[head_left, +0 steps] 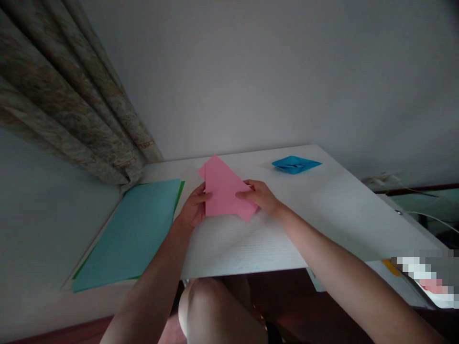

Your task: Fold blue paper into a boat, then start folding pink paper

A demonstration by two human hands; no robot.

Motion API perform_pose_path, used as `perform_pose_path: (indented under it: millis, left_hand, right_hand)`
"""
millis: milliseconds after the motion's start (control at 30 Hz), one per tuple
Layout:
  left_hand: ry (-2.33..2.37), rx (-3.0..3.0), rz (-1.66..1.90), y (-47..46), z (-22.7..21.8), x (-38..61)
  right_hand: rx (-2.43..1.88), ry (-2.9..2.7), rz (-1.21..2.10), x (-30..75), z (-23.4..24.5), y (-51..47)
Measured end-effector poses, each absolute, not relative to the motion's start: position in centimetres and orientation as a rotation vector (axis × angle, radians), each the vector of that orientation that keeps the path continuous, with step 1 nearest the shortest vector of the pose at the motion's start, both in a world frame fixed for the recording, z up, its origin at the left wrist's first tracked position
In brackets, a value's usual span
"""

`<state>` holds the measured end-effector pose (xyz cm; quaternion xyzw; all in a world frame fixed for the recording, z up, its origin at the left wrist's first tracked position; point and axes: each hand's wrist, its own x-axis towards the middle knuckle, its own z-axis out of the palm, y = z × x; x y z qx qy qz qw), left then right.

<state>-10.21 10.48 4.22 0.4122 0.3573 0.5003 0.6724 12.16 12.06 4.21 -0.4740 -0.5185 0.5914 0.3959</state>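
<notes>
Head view: left fingers [202, 197] and right fingers [246, 195], apparently nearly closed, pinch folded pink paper [220, 191].

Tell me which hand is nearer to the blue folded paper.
Right. The right hand, holding the pink paper, is left of the blue folded paper and nearer the person; the left hand, holding the pink paper's other side, is farther left.
</notes>
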Motion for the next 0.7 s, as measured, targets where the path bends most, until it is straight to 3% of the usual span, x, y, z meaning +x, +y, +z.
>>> perform_pose_path:
  millis: [233,400,700]
  left_hand:
    - [0.966,0.803,1.122,11.2,4.0,-11.2]
    - [0.988,0.744,1.290,11.8,3.6,-11.3]
    - [1.186,1.189,1.012,11.7,2.3,-11.9]
  right_hand:
    - [-1.178,-1.466,1.602,13.2,4.5,12.2]
    - [-1.266,-1.424,1.422,13.9,4.2,12.9]
    - [-1.268,-1.554,1.190,17.2,3.2,13.5]
